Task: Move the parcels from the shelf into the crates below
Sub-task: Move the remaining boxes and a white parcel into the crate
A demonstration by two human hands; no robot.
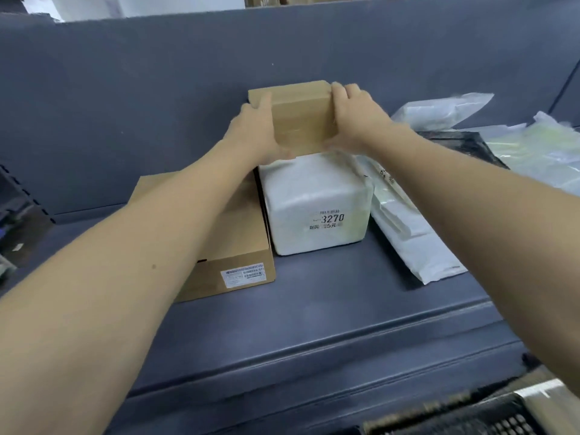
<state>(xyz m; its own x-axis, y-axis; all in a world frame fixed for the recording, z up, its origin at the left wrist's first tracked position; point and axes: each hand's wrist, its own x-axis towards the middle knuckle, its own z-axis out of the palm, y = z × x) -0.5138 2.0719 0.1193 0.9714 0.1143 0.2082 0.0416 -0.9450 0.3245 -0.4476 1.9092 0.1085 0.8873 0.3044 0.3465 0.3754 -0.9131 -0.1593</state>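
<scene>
On the shelf (314, 309) the flat carton (232, 246) lies left of the foam box (314, 208), the small box (301, 120) sits behind it, and bagged parcels (408, 233) lie to its right, with a crate (455, 416) below in front.

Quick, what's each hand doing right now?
Left hand: grips the small brown box on its left side.
Right hand: grips the same box on its right side.

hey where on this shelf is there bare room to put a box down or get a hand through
Bare shelf runs along the near edge, in front of the flat cardboard box, the white foam box and the white mailer bag. The far left by the back wall also looks bare. The middle and right are crowded: parcels lie side by side, and both hands hold the small cardboard box.
</scene>
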